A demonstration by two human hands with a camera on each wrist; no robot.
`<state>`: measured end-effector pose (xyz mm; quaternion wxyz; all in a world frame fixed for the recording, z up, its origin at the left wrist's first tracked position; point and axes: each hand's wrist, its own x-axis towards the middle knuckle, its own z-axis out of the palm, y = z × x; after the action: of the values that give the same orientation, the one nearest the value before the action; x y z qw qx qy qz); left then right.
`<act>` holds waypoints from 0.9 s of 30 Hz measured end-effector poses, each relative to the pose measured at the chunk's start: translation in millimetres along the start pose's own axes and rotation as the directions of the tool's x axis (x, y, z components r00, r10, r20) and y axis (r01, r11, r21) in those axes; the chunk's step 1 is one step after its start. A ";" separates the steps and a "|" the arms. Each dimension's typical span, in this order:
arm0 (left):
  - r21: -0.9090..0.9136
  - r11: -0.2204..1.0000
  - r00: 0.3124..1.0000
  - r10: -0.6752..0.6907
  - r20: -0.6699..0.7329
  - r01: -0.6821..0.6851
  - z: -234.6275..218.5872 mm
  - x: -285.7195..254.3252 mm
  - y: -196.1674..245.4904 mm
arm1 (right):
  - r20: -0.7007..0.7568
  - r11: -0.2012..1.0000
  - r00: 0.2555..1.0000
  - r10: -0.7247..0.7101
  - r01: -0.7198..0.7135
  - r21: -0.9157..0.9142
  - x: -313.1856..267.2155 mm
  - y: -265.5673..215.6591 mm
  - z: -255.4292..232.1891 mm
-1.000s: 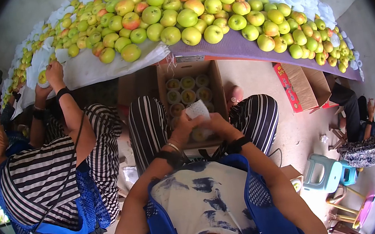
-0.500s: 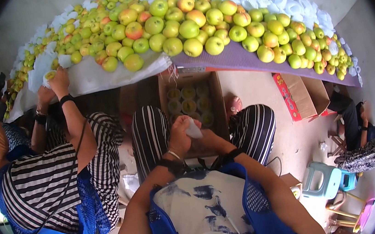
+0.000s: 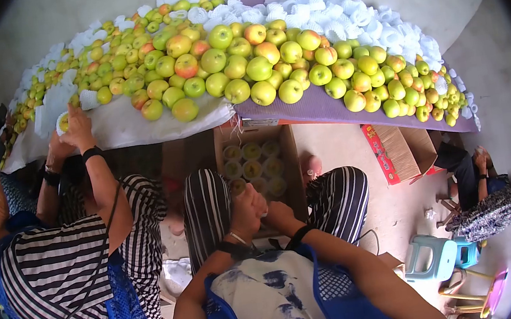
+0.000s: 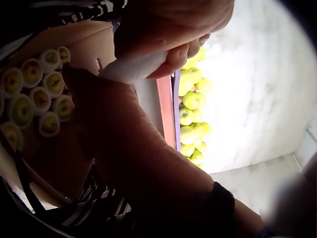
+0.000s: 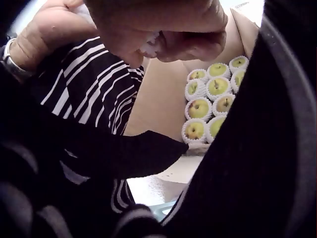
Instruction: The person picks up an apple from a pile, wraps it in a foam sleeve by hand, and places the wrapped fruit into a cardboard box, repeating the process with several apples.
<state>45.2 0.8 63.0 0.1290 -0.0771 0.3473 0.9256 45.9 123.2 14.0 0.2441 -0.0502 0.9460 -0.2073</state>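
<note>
My left hand (image 3: pixel 247 212) and right hand (image 3: pixel 282 217) meet above the open carton (image 3: pixel 291 155), between my knees. Fingers of the left hand curl round a white foam net (image 4: pixel 134 67), mostly hidden in the head view. In the left wrist view the right hand (image 4: pixel 99 94) meets the net's lower side. From the right wrist, the right hand (image 5: pixel 158 29) pinches white foam (image 5: pixel 150 44) in its curled fingers, with the left hand (image 5: pixel 54 29) beside it. Below, inside the carton, apples in foam nets (image 5: pixel 194 130) stand in rows.
Loose apples (image 3: pixel 259 68) and a heap of white foam nets (image 3: pixel 340 17) cover the long surface ahead. A person in stripes (image 3: pixel 53 264) sits at left, holding a netted apple (image 3: pixel 63 123). At right are another carton (image 3: pixel 396 150), a stool (image 3: pixel 430 257) and a seated person (image 3: pixel 488 208).
The white net, plainly visible between my hands earlier, is now mostly covered by them. Both hands have drawn closer together and lower in the head view, and the whole scene has shifted down.
</note>
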 end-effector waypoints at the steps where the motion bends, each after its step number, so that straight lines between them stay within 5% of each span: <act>1: -0.034 0.999 1.000 -0.018 0.020 0.019 -0.7 -1.3 0.9 | -0.017 0.998 0.999 -0.035 0.034 -0.046 1.8 0.0 -1.1; 7: -0.146 0.989 0.973 0.009 0.231 0.025 -3.3 -8.3 11.9 | -0.055 0.988 0.990 -0.127 0.121 -0.091 1.0 -6.2 -4.9; 13: -0.156 0.986 0.966 -0.023 0.259 0.065 -5.9 -12.9 15.7 | 0.026 0.980 0.990 -0.138 0.140 -0.144 5.9 -5.8 -2.3; 19: -0.489 0.872 0.987 0.075 0.139 0.002 -3.5 0.4 26.7 | -0.105 0.979 0.983 -0.151 0.164 0.121 3.6 -15.9 -16.2; 20: -0.538 0.843 1.000 0.028 -0.001 -0.024 -0.3 -2.1 32.7 | -0.134 0.961 0.978 -0.158 0.184 0.205 -0.5 -14.5 -22.1; 23: -0.391 0.918 0.997 0.075 0.001 -0.069 -10.3 3.4 26.8 | -0.182 0.922 0.978 -0.106 0.165 0.349 -0.8 3.8 -22.8; 27: -0.008 0.998 0.998 0.068 -0.008 -0.068 -11.0 0.0 17.3 | -0.224 0.931 0.969 -0.108 0.178 0.319 3.3 14.7 -21.6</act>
<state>40.7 -19.1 65.5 0.0958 -0.0696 0.3466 0.9305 32.7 143.9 23.6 0.1356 -0.0556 0.9104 -0.3870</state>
